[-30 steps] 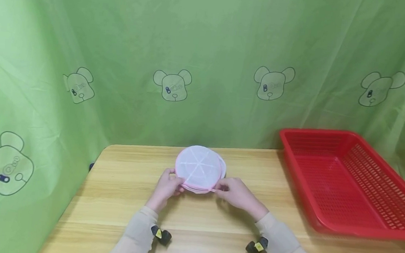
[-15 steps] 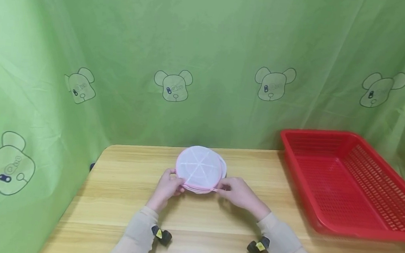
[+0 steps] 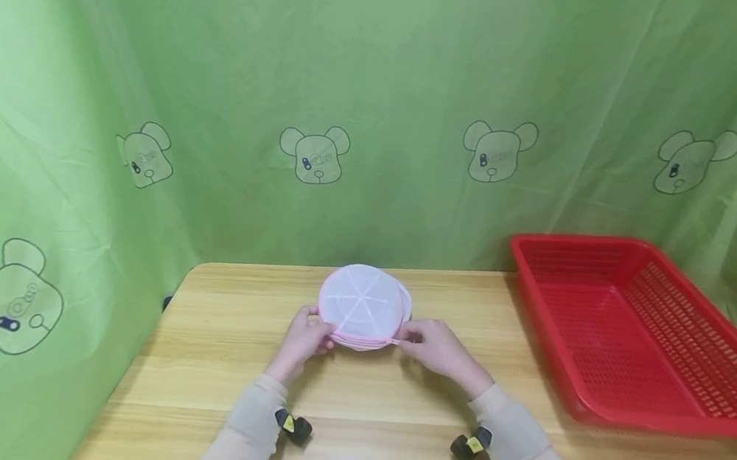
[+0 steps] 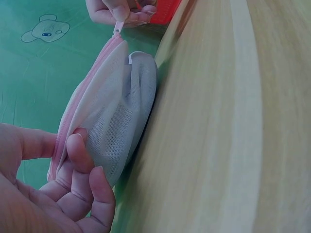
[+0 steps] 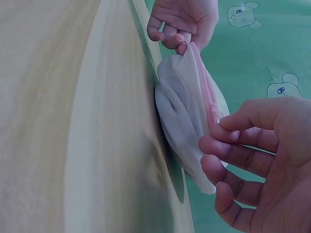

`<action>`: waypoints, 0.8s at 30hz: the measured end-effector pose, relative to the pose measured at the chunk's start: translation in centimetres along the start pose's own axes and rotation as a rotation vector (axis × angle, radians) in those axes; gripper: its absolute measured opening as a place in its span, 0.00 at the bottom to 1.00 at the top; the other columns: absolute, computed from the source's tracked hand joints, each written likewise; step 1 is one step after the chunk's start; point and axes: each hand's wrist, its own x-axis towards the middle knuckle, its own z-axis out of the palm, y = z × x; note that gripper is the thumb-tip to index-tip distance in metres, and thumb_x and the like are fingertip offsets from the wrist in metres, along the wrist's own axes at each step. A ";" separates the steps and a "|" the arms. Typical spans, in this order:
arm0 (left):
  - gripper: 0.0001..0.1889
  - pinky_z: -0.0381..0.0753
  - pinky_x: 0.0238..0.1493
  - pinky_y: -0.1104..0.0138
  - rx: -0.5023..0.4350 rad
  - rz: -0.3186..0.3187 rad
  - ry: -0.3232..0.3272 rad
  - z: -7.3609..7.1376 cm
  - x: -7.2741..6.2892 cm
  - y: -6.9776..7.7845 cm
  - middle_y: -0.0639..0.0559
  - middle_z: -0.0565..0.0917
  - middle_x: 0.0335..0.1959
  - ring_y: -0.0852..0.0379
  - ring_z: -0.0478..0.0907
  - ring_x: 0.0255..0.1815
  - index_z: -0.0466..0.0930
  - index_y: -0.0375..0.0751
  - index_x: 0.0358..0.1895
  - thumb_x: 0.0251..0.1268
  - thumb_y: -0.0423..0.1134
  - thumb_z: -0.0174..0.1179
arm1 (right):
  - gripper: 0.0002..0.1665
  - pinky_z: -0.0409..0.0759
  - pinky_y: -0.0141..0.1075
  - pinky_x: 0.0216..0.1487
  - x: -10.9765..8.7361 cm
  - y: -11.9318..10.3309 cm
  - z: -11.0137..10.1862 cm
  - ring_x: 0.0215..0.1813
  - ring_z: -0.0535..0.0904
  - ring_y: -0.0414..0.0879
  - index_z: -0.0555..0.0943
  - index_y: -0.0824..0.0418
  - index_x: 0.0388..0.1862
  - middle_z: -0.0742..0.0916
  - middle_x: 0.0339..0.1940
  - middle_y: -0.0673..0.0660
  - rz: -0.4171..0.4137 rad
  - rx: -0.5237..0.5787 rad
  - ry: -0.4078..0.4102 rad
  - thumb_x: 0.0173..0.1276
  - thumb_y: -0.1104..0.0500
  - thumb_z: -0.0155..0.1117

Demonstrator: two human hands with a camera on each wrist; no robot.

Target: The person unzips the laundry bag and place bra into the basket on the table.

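A round white mesh laundry bag (image 3: 362, 300) with a pink zipper (image 4: 80, 99) sits near the table's far edge, pale lines crossing on its top. My left hand (image 3: 305, 339) pinches the bag's near left rim, thumb on top and fingers beneath. At the near right, my right hand (image 3: 440, 349) pinches the light zipper pull (image 4: 118, 28) between thumb and forefinger. In the left wrist view the mesh side hangs in soft folds below the zipper. The right wrist view shows the pull mostly hidden by my right fingertips.
A red plastic basket (image 3: 581, 406) with slotted walls stands on the right of the wooden table (image 3: 362, 437). Behind and to the left hangs a green curtain (image 3: 384, 209) printed with bear heads. A black wrist camera (image 3: 296, 430) is strapped to each sleeve.
My right hand has shifted slightly right with the zipper pull, along the bag's near right rim. The left hand keeps its hold in about the same spot.
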 end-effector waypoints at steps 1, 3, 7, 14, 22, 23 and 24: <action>0.26 0.81 0.30 0.70 0.001 0.002 -0.003 0.0 -0.2 0.2 0.53 0.78 0.27 0.62 0.76 0.23 0.60 0.30 0.63 0.64 0.32 0.57 | 0.06 0.75 0.31 0.31 0.0 0.0 0.0 0.26 0.73 0.39 0.83 0.60 0.29 0.83 0.23 0.48 0.001 -0.002 0.000 0.63 0.60 0.64; 0.25 0.81 0.31 0.69 0.003 0.003 -0.010 0.0 -0.8 0.9 0.52 0.78 0.27 0.61 0.76 0.23 0.60 0.28 0.62 0.64 0.31 0.57 | 0.05 0.75 0.31 0.32 0.0 0.0 0.0 0.26 0.73 0.39 0.83 0.60 0.29 0.83 0.23 0.48 0.002 -0.007 0.002 0.63 0.60 0.64; 0.25 0.81 0.33 0.69 0.006 0.009 -0.013 0.0 -2.2 2.3 0.52 0.78 0.27 0.62 0.76 0.24 0.61 0.27 0.62 0.64 0.31 0.56 | 0.06 0.76 0.32 0.33 0.0 0.0 -0.1 0.27 0.73 0.39 0.83 0.60 0.28 0.84 0.24 0.48 0.004 -0.034 0.016 0.63 0.59 0.64; 0.24 0.80 0.31 0.70 0.008 0.020 -0.015 -0.1 -2.1 2.3 0.51 0.78 0.26 0.61 0.75 0.23 0.60 0.27 0.62 0.64 0.30 0.55 | 0.05 0.78 0.35 0.37 0.1 0.1 -0.2 0.30 0.75 0.39 0.83 0.59 0.28 0.86 0.27 0.49 -0.002 -0.076 0.040 0.63 0.60 0.64; 0.27 0.81 0.31 0.69 0.012 0.004 -0.004 -0.3 0.2 -0.1 0.53 0.78 0.27 0.62 0.75 0.23 0.60 0.30 0.64 0.64 0.32 0.57 | 0.07 0.78 0.37 0.38 0.0 0.1 -0.5 0.30 0.75 0.39 0.83 0.59 0.27 0.86 0.27 0.48 0.032 -0.086 0.061 0.63 0.58 0.64; 0.27 0.81 0.30 0.69 0.011 0.004 0.000 -0.3 0.3 -0.3 0.53 0.78 0.27 0.62 0.75 0.22 0.60 0.31 0.64 0.64 0.32 0.57 | 0.07 0.78 0.37 0.38 0.0 0.1 -0.5 0.30 0.75 0.39 0.83 0.59 0.27 0.86 0.27 0.48 0.034 -0.087 0.062 0.63 0.57 0.65; 0.27 0.81 0.30 0.70 0.011 0.004 0.002 -0.3 0.3 -0.3 0.53 0.78 0.27 0.62 0.75 0.22 0.60 0.31 0.64 0.64 0.32 0.58 | 0.07 0.78 0.37 0.38 0.0 0.1 -0.5 0.30 0.75 0.39 0.83 0.59 0.27 0.86 0.27 0.48 0.033 -0.089 0.062 0.63 0.57 0.65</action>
